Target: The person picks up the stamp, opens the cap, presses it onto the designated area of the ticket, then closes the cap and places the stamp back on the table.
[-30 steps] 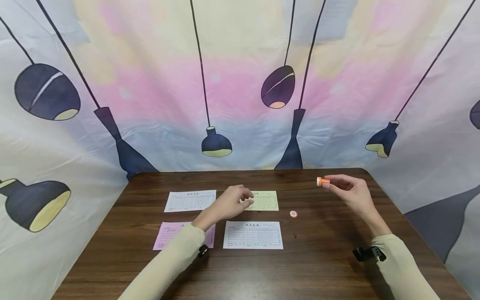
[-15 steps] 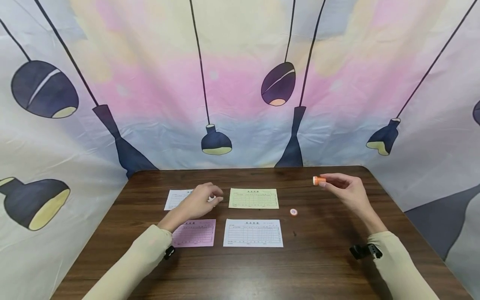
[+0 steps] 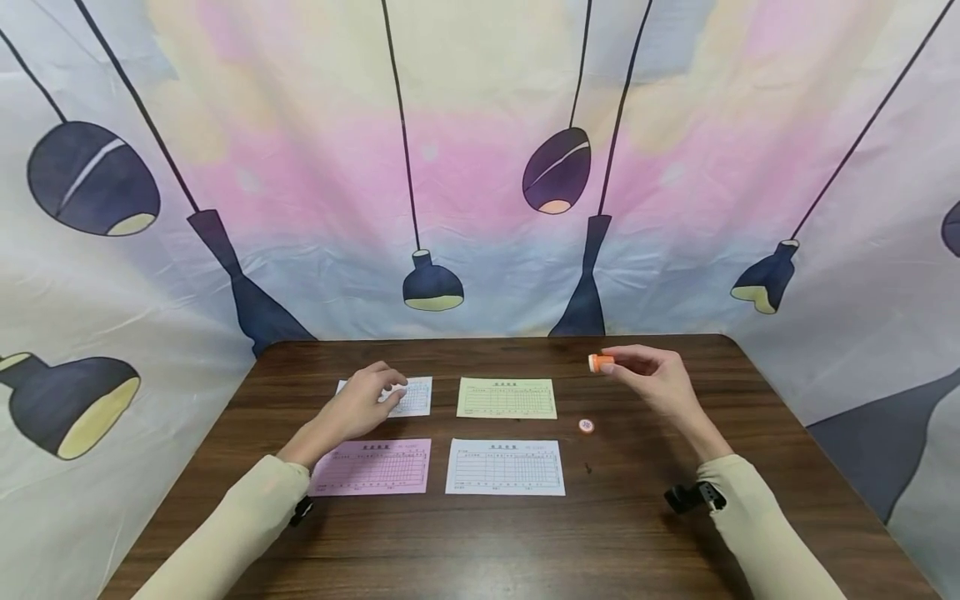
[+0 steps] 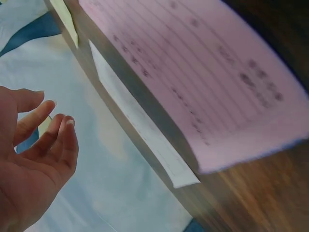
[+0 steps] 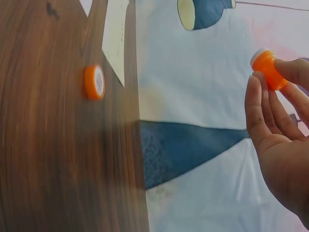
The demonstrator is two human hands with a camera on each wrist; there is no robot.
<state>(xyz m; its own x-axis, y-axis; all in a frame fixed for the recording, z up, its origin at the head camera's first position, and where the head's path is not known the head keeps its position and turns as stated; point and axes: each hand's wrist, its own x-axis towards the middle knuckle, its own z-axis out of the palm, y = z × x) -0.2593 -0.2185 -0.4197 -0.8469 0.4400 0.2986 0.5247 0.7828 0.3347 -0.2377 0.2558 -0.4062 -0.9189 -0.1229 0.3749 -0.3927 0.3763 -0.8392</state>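
My right hand (image 3: 660, 379) is raised over the table's back right, pinching a small orange stamp (image 3: 602, 363) between thumb and fingers. The stamp lies sideways, its white end pointing left; its orange body (image 5: 267, 72) shows clearly in the right wrist view. On the table below it sits a round orange cap (image 3: 586, 426) with a printed white top. My left hand (image 3: 354, 407) hovers over the white form (image 3: 415, 398) at the back left, covering part of it. Its fingers are loosely bent and hold nothing, as the left wrist view confirms.
A pink form (image 3: 375, 468) lies at the front left, a yellow-green form (image 3: 507, 398) at the back and a pale blue-white form (image 3: 505, 468) in front of it. Behind the brown wooden table (image 3: 510, 546) hangs a cloth (image 3: 495, 175) printed with lamps.
My left hand has moved left from the yellow-green form to the back-left white form. My right hand, still holding the stamp, has shifted left toward the cap.
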